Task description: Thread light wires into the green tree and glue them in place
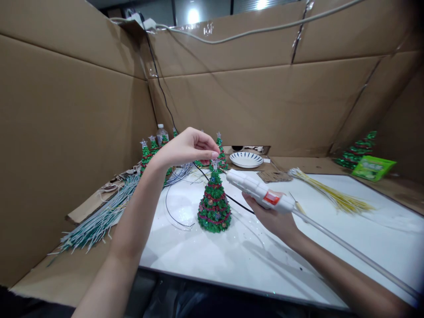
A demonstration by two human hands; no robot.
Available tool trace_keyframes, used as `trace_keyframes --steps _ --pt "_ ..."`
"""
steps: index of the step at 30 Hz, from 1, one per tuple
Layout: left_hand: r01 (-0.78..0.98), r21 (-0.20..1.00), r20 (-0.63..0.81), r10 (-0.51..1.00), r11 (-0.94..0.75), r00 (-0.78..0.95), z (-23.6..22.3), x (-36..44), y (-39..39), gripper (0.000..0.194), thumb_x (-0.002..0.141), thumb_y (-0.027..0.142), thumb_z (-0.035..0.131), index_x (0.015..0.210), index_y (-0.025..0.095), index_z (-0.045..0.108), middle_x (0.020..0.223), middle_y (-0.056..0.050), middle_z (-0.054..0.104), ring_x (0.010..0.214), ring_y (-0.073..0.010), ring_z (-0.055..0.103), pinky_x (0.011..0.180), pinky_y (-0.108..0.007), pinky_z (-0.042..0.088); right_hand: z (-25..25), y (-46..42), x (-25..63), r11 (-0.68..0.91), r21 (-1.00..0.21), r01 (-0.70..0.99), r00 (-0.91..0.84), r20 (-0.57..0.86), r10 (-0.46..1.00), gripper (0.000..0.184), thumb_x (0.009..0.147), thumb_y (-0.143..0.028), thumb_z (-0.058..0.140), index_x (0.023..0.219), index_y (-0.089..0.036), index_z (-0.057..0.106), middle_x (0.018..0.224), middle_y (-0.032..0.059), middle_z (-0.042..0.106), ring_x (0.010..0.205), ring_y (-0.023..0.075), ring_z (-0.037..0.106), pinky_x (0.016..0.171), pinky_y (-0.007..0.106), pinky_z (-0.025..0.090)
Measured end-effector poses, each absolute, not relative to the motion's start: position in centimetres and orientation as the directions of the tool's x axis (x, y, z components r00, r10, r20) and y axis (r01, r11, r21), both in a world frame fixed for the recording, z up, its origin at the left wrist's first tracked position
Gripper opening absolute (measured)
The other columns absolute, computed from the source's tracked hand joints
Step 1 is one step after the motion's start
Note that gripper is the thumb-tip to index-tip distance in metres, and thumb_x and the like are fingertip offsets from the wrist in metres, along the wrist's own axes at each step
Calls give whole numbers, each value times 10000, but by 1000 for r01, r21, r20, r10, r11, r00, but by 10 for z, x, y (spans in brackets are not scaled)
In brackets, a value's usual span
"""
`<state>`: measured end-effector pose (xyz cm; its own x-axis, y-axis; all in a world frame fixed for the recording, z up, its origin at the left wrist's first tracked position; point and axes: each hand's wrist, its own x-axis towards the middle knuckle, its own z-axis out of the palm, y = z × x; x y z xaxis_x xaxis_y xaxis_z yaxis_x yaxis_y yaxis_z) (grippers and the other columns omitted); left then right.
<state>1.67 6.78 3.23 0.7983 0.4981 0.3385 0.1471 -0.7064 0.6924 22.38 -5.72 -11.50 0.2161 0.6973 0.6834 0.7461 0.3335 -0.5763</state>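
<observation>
A small green Christmas tree (214, 207) with red garland and little ornaments stands upright on the white board (185, 251) in front of me. My left hand (194, 145) pinches a clear star (215, 164) at the tree's tip. In my right hand (274, 221) is a white hot glue gun (258, 190) with a red-orange patch on its side. Its nozzle points left, close beside the treetop, and a long translucent glue stick (357, 254) runs out of its back end. Whether the nozzle touches the tree I cannot tell.
More small trees (145, 154) stand at the back left, near a plastic bottle (161, 132). Bundled green-white wires (106, 212) lie left, yellow ones (331, 192) right. A striped plate (246, 160) sits behind; a green packet (373, 168) and another tree (357, 150) are far right. Cardboard walls (245, 97) enclose the table.
</observation>
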Motion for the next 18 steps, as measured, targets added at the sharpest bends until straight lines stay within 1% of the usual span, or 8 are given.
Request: trace_keyframes --steps 3,6,10,15,18 --pt "142 690 343 494 -710 799 32 16 68 151 753 245 725 828 115 720 718 -55 701 611 -93 612 580 -199 512 -115 -57 224 338 -564 754 203 689 696 379 839 -432 604 571 -194 481 497 -24 454 479 107 416 438 225 352" --pt "140 691 344 492 -710 800 33 16 68 150 755 237 720 834 110 713 739 -61 709 632 -94 624 603 -197 523 -115 -58 223 341 -581 739 208 679 704 368 838 -428 609 580 -194 488 507 -24 456 485 106 417 438 221 353" --pt "136 698 335 488 -703 806 32 16 70 181 756 251 717 874 114 706 823 -82 735 707 -119 668 678 -223 552 -115 -58 223 346 -594 726 209 671 712 345 837 -421 607 592 -196 516 509 -24 460 489 110 421 437 225 355" --pt "125 677 342 461 -725 819 32 15 72 196 768 259 707 902 114 703 878 -97 747 775 -140 688 719 -237 556 -115 -58 224 351 -593 725 204 671 713 355 832 -413 611 577 -199 487 493 -34 428 472 102 399 426 226 341" --pt "113 672 344 444 -731 828 33 16 71 186 782 247 693 902 105 700 887 -106 747 784 -141 688 732 -243 556 -116 -58 224 348 -588 730 210 677 705 349 835 -415 611 588 -197 494 509 -32 451 487 105 415 448 224 367"
